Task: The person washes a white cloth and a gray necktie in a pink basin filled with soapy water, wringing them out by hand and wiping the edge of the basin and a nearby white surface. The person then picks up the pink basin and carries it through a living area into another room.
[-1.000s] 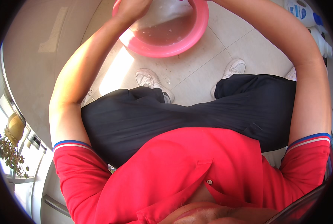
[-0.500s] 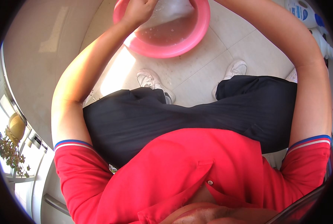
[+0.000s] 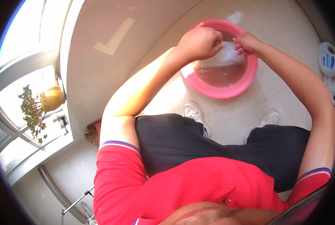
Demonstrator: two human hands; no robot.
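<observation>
A round pink basin (image 3: 227,92) of murky brownish water stands on the floor beyond my feet. In it lies a wet white cloth (image 3: 224,58), partly above the water. Over the basin's left side, my left hand (image 3: 202,43) is closed in a fist at the cloth's upper left part. Opposite it, my right hand (image 3: 248,43) has its fingers curled at the cloth's right edge. A short stretch of cloth shows between the two hands. The exact grip is partly hidden by the fingers.
Pale floor tiles lie around the basin, with my white shoes (image 3: 193,111) just on the near side. At right stands a white plastic bottle (image 3: 328,60). A yellow pot (image 3: 52,99) with a leafy plant sits by the window at left. Part of a metal rack (image 3: 77,202) shows lower left.
The view has shifted, so the basin appears lower and farther right. Both hands now show over the cloth; before, the right hand was outside the picture and the left was cut off.
</observation>
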